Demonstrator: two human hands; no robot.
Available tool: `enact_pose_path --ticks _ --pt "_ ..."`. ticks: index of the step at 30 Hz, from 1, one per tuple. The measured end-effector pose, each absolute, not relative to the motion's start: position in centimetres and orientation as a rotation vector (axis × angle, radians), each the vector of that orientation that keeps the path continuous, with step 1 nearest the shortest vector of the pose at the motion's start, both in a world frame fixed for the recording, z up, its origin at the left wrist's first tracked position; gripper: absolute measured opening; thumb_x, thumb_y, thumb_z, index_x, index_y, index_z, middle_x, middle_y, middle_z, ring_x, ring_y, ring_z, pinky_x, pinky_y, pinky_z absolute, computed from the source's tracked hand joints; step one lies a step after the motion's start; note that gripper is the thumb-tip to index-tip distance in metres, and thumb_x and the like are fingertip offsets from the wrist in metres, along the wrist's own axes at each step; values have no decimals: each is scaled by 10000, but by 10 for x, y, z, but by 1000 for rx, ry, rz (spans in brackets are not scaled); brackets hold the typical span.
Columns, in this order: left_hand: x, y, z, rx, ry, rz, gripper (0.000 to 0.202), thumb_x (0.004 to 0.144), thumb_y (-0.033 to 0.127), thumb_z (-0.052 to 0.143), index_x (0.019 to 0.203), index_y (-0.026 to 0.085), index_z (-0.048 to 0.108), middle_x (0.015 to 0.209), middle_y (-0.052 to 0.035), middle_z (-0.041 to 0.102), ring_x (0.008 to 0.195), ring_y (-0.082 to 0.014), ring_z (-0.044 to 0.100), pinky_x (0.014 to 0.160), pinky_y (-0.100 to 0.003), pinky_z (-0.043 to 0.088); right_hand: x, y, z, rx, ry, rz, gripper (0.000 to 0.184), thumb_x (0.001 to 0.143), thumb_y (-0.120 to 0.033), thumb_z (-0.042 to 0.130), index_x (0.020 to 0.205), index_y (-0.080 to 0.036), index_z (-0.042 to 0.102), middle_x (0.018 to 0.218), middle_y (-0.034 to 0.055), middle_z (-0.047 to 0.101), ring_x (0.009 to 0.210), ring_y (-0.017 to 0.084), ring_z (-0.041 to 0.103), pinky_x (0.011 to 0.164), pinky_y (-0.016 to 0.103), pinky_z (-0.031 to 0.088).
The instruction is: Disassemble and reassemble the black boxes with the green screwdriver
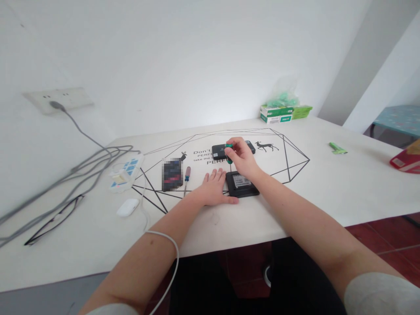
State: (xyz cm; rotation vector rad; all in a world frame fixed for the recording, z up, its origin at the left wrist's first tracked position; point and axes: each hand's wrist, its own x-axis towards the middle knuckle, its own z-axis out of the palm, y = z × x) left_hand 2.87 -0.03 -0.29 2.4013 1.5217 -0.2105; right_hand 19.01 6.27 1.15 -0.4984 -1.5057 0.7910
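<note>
My right hand (242,157) pinches the green handle of a screwdriver (229,145) and holds it upright. Its thin shaft points down at the far left corner of a flat black square case (251,190) with a white label; whether the tip touches a screw is too small to tell. Against the left side of this case, my left hand (215,189) lies flat with its fingers stretched out and the thumb along the near edge. Behind my right hand is a black rectangular box (219,151), partly hidden. A second screwdriver (187,173) rests left of my left hand.
Farther left are a blurred-out dark item (172,175), a white earbud case (127,207), a power strip (127,172) with grey cables, and glasses (55,219). A white cable (177,253) crosses my left forearm. Green boxes (277,112) stand by the wall; a green wrapper (337,148) lies right.
</note>
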Motion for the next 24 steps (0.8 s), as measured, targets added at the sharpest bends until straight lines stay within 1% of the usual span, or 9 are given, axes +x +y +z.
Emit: enact_pose_path --ticks 3,5,9,11,14,16,18,21,24 --pt "29 0 -4 2409 1527 -225 1416 710 1014 436 1675 76 -6 1722 -224 -90 1594 -412 -118 1274 -604 19 192 62 12 -540 -1492 708 416 850 -574 761 1052 -271 559 892 -18 540 759 136 512 662 289 484" --pt "30 0 -3 2417 1529 -243 1422 717 1012 430 1670 53 -10 1720 -227 -98 1594 -414 -121 1276 -599 17 192 60 13 -571 -1477 669 415 846 -576 763 1048 -267 573 910 -8 542 778 143 515 679 295 494" --pt "30 -1 0 2413 1527 -273 1388 753 988 422 1669 39 -9 1719 -217 -115 1598 -397 -123 1282 -578 15 190 54 15 -543 -1474 682 392 942 -634 606 1092 -273 615 1095 53 617 892 176 599 746 335 548" --pt "30 -1 1 2409 1525 -280 1366 769 972 425 1671 42 -9 1717 -214 -123 1599 -391 -125 1283 -576 15 189 53 15 -511 -1475 766 388 974 -637 548 1133 -286 600 1140 57 638 902 177 636 784 356 565" --pt "29 -1 1 2413 1529 -284 1355 776 962 428 1671 44 -12 1717 -214 -119 1600 -391 -123 1282 -578 16 187 54 13 -492 -1486 892 383 988 -638 519 1169 -301 538 1093 37 661 817 158 659 758 352 569" --pt "30 -1 1 2409 1536 -285 1368 763 972 431 1672 53 -18 1719 -211 -117 1596 -401 -126 1280 -582 15 188 55 13 -490 -1519 887 377 988 -630 521 1168 -299 512 1039 25 656 792 154 650 733 340 555" --pt "30 -2 1 2399 1539 -287 1380 749 983 430 1672 65 -28 1721 -207 -116 1592 -406 -135 1279 -585 14 189 55 14 -509 -1571 786 349 972 -584 578 1138 -283 518 989 17 634 802 157 621 737 337 533" --pt "31 -3 3 2385 1537 -293 1380 749 987 423 1671 69 -37 1723 -207 -111 1591 -400 -144 1279 -584 15 190 54 15 -563 -1614 600 287 927 -462 675 1075 -260 535 965 14 591 833 162 565 747 337 498" --pt "32 -4 5 2381 1537 -292 1385 745 989 423 1671 64 -32 1723 -207 -108 1592 -399 -143 1279 -591 15 190 54 15 -591 -1600 548 266 904 -384 690 1080 -256 537 985 18 564 840 162 541 715 325 477"
